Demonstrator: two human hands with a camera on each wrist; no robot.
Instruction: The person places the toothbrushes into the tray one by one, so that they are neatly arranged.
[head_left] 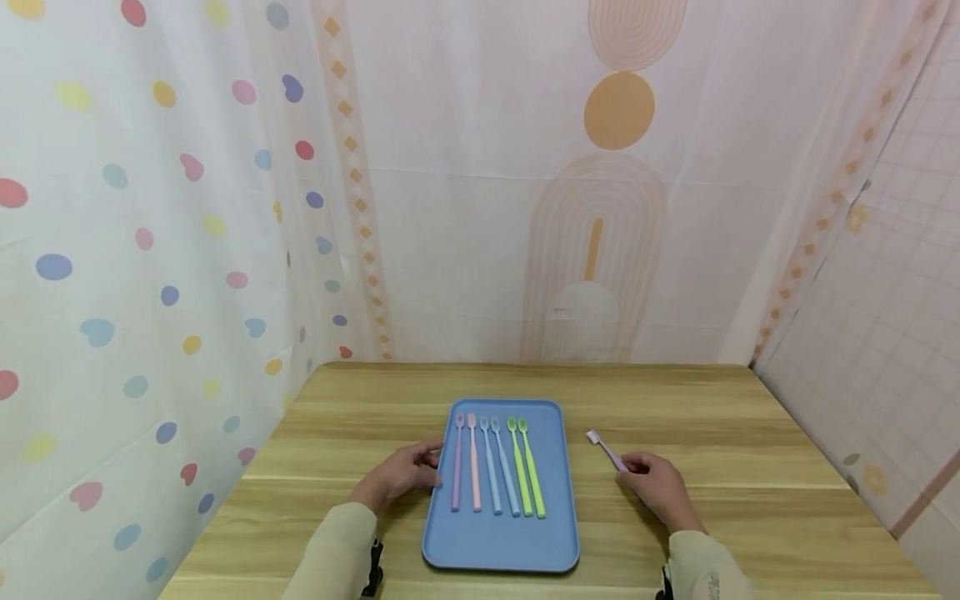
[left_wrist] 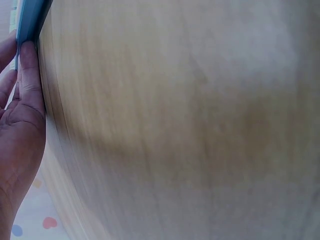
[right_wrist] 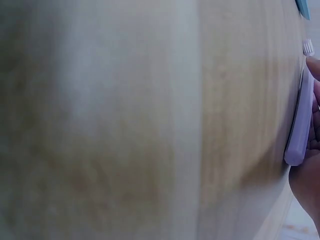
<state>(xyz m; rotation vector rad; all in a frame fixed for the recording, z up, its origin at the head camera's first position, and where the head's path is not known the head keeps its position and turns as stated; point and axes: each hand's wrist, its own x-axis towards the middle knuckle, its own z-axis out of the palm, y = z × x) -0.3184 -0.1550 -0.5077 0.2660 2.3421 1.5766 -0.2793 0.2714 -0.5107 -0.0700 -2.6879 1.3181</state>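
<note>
My right hand (head_left: 662,487) pinches a light purple toothbrush (head_left: 607,452) to the right of the tray, its white bristle head pointing away and to the left. The right wrist view shows its thick purple handle (right_wrist: 300,120) along the palm, low over the table. A blue rectangular tray (head_left: 502,546) lies in the middle, and my left hand (head_left: 401,475) holds its left rim with thumb and fingers. Side by side on the tray lie a purple toothbrush (head_left: 457,471), a pink one (head_left: 474,467), two light blue ones (head_left: 491,471) and two lime green ones (head_left: 531,471), heads toward the far side.
The wooden table (head_left: 375,400) extends on both sides of the tray. Behind it hangs a patterned curtain (head_left: 465,250); a dotted curtain (head_left: 150,333) covers the left side and a checked one (head_left: 885,333) the right.
</note>
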